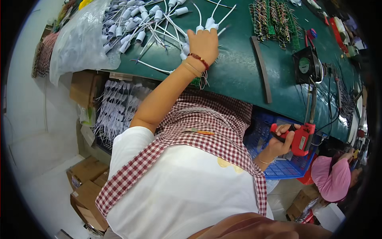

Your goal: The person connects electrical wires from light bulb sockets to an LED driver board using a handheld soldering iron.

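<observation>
My left hand (203, 44) is over the green table, its fingers curled down onto white cylindrical connectors (209, 24) with wire leads. The back of the hand hides the fingertips. Wire ends and the edge of a green circuit board (195, 82) show below its wrist. To the left lies a loose heap of similar white wired connectors (139, 18). My right hand (281, 142) grips a red soldering gun (304, 139) off the table's front edge. The gun's long metal barrel points away, towards a small black fan (305, 65).
Assembled circuit boards (274, 22) lie at the far side, near a dark flat bar (261, 69). A plastic bag (85, 40) hangs at the left edge. Below are a blue crate (280, 169) and cardboard boxes (89, 171). Another person in pink (330, 175) sits at the right.
</observation>
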Available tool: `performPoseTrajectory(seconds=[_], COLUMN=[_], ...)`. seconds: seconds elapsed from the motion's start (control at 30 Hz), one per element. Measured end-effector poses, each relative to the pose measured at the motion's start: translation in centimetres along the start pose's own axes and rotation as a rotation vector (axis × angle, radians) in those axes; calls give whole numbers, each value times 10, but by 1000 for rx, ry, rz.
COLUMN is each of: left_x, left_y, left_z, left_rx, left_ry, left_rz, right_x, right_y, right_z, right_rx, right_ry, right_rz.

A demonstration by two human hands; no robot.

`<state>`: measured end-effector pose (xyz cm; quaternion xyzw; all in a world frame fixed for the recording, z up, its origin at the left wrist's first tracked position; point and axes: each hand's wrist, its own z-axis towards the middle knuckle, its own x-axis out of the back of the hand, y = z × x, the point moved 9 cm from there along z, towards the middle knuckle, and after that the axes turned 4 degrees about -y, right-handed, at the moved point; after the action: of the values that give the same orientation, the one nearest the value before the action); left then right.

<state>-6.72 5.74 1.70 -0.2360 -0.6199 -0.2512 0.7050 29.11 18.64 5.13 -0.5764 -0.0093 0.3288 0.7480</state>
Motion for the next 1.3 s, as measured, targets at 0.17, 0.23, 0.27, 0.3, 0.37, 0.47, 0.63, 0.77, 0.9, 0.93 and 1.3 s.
performPoseTrajectory(seconds=[0.17,0.23,0.27,0.3,0.37,0.47,0.63,0.77,0.9,0.93,1.3], left_x=[93,79,71,45,30,96,42,-13,30,42,191], left_y=[-45,-87,-103,-122,-135,-80,17,29,3,-15,-265], left_z=[-56,-65,-71,-75,-83,-71,-33,-11,-11,-17,-240], left_rx=[20,188,187,300,420,79,-252,-203,-18,47,-191], left_ry=[527,429,429,229,28,419,219,-110,30,34,371], left_rz=[-327,-363,-363,-192,-21,-155,-54,468,-113,-104,-2105], right_x=[0,4,5,5,3,5,-16,-14,-7,-6,-60], right_y=[-8,-6,-5,-5,-2,0,-1,-2,-2,4,-6], right_z=[-1,-1,-1,0,5,8,12,14,8,13,30], right_rx=[46,33,26,25,6,10,-10,-7,-44,-78,17], right_ry=[1,10,20,19,1,-6,-68,-94,-32,-35,-194], right_rz=[-4,8,24,26,1,0,43,80,28,73,39])
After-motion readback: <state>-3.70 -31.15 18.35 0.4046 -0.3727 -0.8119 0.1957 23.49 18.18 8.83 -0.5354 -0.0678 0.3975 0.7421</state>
